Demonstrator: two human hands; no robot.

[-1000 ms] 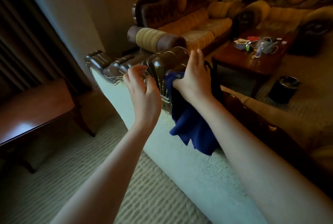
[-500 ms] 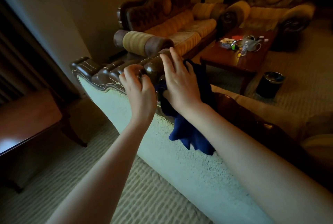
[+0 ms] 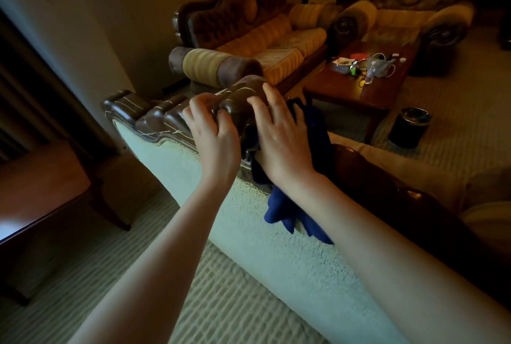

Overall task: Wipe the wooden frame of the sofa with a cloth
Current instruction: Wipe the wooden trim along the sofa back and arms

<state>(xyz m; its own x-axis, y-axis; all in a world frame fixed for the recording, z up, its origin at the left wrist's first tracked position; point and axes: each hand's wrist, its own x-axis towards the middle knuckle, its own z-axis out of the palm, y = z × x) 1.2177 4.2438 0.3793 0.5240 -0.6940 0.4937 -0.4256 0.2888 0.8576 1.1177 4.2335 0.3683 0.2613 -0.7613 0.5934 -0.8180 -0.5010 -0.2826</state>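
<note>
I had my right hand (image 3: 279, 136) pressing the blue cloth (image 3: 298, 205) flat-fingered against the carved sofa frame (image 3: 154, 119); my left hand (image 3: 214, 133) gripped the knob. Most of the frame looked unwiped.

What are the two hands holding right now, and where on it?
The right hand presses the blue cloth against the carved wooden frame. The left hand grips the frame's rounded top.
</note>
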